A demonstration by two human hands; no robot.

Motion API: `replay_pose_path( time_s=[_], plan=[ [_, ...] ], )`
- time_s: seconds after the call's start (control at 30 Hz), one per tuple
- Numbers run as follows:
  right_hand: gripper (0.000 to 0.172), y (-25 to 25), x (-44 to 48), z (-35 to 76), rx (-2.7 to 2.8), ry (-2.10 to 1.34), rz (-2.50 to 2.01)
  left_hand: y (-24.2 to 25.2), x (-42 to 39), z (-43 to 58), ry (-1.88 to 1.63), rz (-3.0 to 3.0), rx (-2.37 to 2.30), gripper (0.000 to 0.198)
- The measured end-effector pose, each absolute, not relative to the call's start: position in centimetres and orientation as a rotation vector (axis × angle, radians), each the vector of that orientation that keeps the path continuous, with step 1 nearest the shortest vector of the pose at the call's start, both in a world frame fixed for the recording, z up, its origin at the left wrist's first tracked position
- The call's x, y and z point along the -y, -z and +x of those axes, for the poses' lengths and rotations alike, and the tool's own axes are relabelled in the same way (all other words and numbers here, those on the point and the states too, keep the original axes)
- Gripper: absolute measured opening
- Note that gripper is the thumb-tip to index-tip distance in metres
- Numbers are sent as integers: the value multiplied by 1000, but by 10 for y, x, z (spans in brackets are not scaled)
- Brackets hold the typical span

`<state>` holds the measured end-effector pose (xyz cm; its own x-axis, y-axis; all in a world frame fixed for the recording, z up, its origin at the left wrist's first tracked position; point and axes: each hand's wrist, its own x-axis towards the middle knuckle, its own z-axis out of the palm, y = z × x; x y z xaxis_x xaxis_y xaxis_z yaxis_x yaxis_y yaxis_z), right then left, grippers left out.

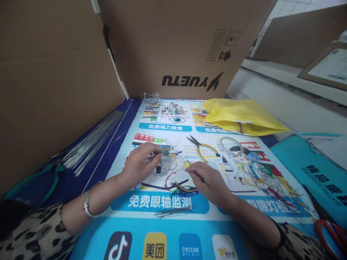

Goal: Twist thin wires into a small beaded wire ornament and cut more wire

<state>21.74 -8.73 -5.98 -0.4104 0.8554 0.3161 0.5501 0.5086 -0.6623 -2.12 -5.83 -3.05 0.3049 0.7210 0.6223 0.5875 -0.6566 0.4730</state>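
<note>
My left hand [141, 161] rests on a printed poster mat [168, 234], its fingers pinched on a thin silver wire by a small tangle of fine wire and coloured beads [168, 155]. My right hand [208, 180] lies to the right, fingers closed on a thin wire end. Between and below the hands lie several coloured wire strands [182, 187]. A silver bangle [88, 206] circles my left wrist.
Yellow-handled pliers [202, 147] and a round clear lid [231, 145] lie beyond the hands. A bundle of straight silver wires [89, 142] lies left. A yellow plastic bag [241, 116], cardboard walls [173, 43], a teal bag [317, 177], red-handled scissors [329, 231] and loose wire tangle [262, 177] surround.
</note>
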Motion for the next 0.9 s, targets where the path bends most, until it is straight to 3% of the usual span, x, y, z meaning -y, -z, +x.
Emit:
replay_pose_path(
  time_s=[0.3,0.57,0.73,0.9],
  plan=[
    [18,40,91,211,1992,-570,-1234,23,68,-16,-1355,2006,-1457,5],
    [34,4,104,175,1782,-1197,-1384,24,74,-12,-1416,2018,-1473,7],
    [28,11,98,160,1473,-1453,-1401,24,80,-13,-1374,2014,-1428,7],
    [19,13,89,169,1355,-1470,-1416,20,78,-15,-1315,1920,-1441,6]
  ],
)
